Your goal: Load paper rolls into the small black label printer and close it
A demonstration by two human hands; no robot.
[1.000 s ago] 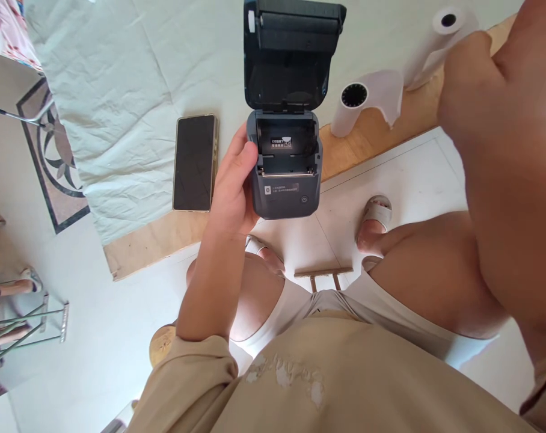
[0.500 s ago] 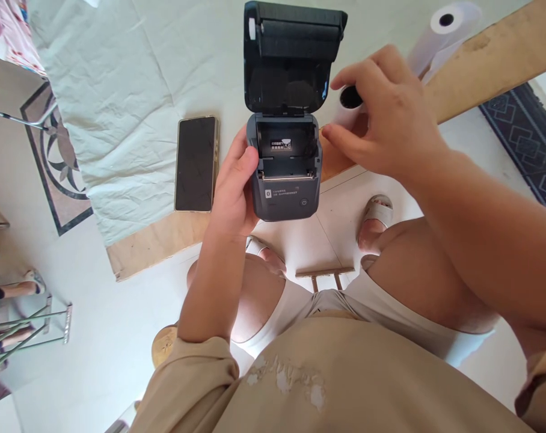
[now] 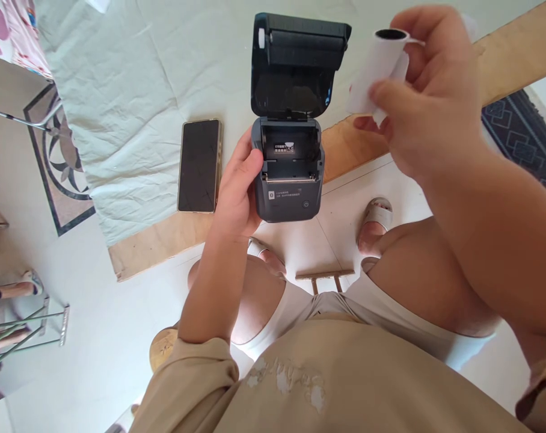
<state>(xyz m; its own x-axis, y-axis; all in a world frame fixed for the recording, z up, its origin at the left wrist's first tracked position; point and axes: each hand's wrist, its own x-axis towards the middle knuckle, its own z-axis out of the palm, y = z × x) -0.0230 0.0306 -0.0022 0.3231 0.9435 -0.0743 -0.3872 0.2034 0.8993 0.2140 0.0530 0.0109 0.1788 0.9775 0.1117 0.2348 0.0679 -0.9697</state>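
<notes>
The left hand (image 3: 237, 189) grips a boxy, dark-grey plastic printer (image 3: 288, 201) with its black lid (image 3: 293, 84) up. To the printer's right, the right hand (image 3: 435, 111) pinches a white, tube-shaped paper roll (image 3: 372, 75).

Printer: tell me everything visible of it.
The printer has a rounded, dark grey, plastic-looking body. Its glossy black lid stands wide open, with a dark roller across it. The bay shows a small printed label and nothing loaded. Below are a thin bright strip and a round power button. Of the hands, only the left hand touches it, gripping its left side near the wooden table edge.
</notes>
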